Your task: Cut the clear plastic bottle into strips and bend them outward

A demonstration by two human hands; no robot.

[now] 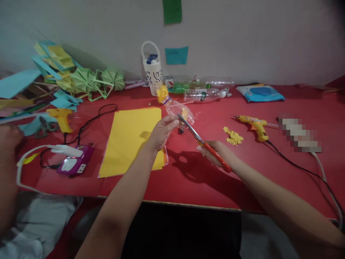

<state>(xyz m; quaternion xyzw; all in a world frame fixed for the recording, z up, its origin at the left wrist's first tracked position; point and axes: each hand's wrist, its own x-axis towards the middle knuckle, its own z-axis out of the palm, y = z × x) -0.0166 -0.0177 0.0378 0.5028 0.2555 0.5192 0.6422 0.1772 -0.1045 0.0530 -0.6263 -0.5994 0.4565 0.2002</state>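
Observation:
My right hand (211,153) is closed around the red handles of a pair of scissors (217,155), whose blades point up and left. Close to the blade tips, my left hand (163,132) pinches thumb against fingers; what lies between them is too small to make out. Just behind the blades lies a clear plastic bottle piece (176,107) with a bumpy yellow top (162,94). A stack of yellow paper sheets (132,140) rests under and left of my left hand. Small yellow paper stars (234,137) are heaped right of the scissors.
A yellow glue gun (254,126) lies at right with its cord; another glue gun (60,118) is at left near a purple power strip (75,160). Plastic bottles (202,94), a white tumbler (153,73) and a wipes pack (261,92) line the back. Another person's arm (9,172) is at far left.

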